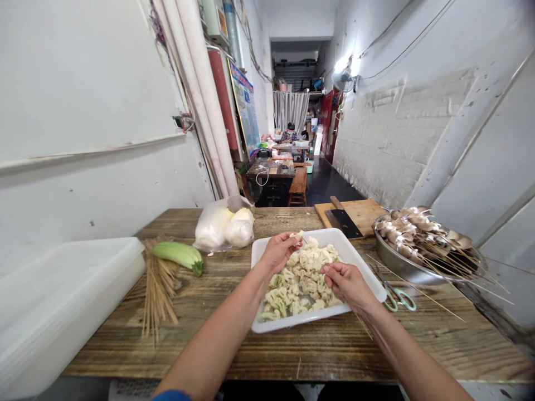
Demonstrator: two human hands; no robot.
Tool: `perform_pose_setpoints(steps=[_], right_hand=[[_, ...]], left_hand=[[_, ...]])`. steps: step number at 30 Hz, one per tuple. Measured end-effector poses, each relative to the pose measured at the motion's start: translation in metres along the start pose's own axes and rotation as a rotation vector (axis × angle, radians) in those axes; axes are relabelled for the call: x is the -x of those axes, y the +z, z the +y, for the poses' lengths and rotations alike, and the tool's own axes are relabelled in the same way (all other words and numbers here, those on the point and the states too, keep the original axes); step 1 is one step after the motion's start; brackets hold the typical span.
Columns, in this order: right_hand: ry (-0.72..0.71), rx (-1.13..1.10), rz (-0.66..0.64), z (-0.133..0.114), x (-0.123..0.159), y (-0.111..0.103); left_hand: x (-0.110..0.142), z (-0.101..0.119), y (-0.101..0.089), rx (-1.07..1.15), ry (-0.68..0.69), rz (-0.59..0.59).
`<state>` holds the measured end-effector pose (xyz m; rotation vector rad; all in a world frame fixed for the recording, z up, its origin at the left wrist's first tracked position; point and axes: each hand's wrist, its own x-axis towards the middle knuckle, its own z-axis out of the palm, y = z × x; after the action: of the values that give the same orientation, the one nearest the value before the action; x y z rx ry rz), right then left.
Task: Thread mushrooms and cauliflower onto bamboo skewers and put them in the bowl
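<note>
My left hand [281,250] pinches a small cauliflower floret [297,236] above the far left part of a white plastic tray [256,322]. Loose cauliflower florets [307,281] fill much of that tray. Over its right side, my right hand [340,281] has its fingers closed on a thin bamboo skewer [364,327], whose lower end shows beneath the forearm. The rest of this skewer is mostly hidden or too thin to follow. Just right of the tray lie scissors with green handles [400,299].
A metal basin [395,262] of skewered mushrooms [418,231] stands right. Behind the tray are a cleaver [345,223] and cutting board [363,214]. Leftward lie a bagged vegetable [225,225], green squash [178,254], skewers [159,298] and stacked trays [75,306]. A person [289,133] sits far back.
</note>
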<state>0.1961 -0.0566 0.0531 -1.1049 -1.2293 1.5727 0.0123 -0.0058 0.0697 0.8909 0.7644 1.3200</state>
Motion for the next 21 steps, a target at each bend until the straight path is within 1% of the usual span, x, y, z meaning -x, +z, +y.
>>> perform_pose_setpoints(steps=[4,8,10,12,14,17,18,21], right_hand=[[-0.008,-0.004,0.012,-0.002,0.001,0.002],[-0.008,-0.016,0.016,-0.002,-0.001,0.003],[-0.004,-0.032,0.010,-0.001,-0.003,0.002],[-0.008,-0.067,0.031,0.001,-0.005,0.000],[-0.023,-0.114,0.076,0.001,-0.007,-0.002],[-0.045,-0.185,0.141,0.001,-0.009,-0.005],[-0.051,-0.201,0.154,0.000,-0.009,-0.005],[-0.073,-0.220,0.181,0.000,-0.008,-0.005]], left_hand=[[0.003,-0.003,0.004,-0.074,-0.013,-0.017],[0.004,-0.006,0.004,-0.179,0.060,0.052],[0.004,-0.006,0.003,-0.226,0.054,0.056],[0.004,-0.005,0.002,-0.245,0.025,0.063],[0.004,-0.007,0.001,-0.298,0.025,0.129],[0.003,-0.012,-0.003,-0.504,0.082,0.225],[0.002,-0.014,-0.005,-0.580,0.100,0.224],[0.000,-0.019,-0.011,-0.759,0.118,0.172]])
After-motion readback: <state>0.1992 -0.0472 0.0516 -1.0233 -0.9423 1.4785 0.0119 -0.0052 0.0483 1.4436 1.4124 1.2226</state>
